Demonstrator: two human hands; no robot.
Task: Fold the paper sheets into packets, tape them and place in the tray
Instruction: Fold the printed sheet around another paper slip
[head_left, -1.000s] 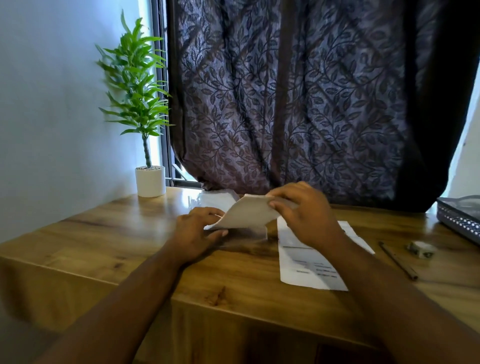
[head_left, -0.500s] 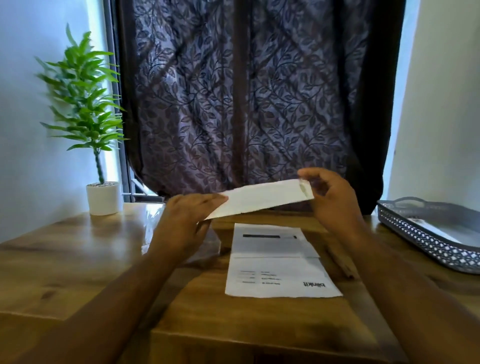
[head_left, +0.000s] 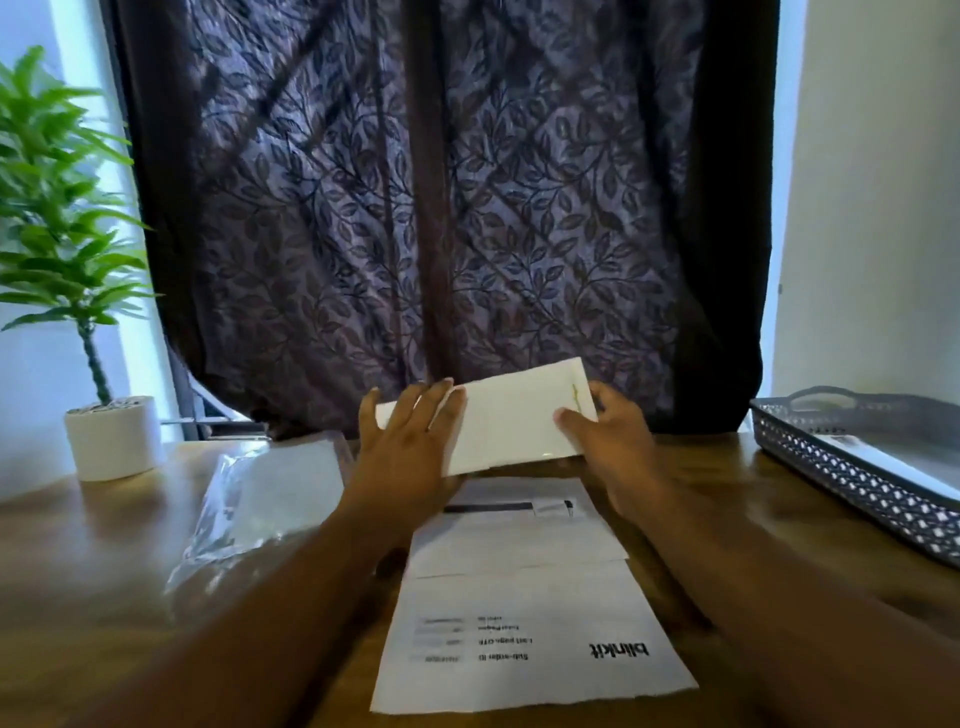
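The folded paper packet (head_left: 506, 421) is held in the air above the counter (head_left: 104, 545), tilted with its right end higher, in front of the dark leaf-patterned curtain (head_left: 441, 208). The left hand (head_left: 408, 452) is laid against the packet's left end with its fingers (head_left: 439, 410) straight and spread, not curled round it. The packet's right end is pinched by the right hand (head_left: 610, 441), with the thumb placed on the near face and the fingers behind. Two printed sheets (head_left: 524, 639) are laid flat on the counter below the hands, the farther one overlapping the nearer. A clear plastic sleeve (head_left: 265, 499) is located just left of the sheets. The grey lattice tray (head_left: 852, 478) is positioned at the right edge of the counter, well apart from the packet. A potted plant (head_left: 111, 436) is placed at the far left
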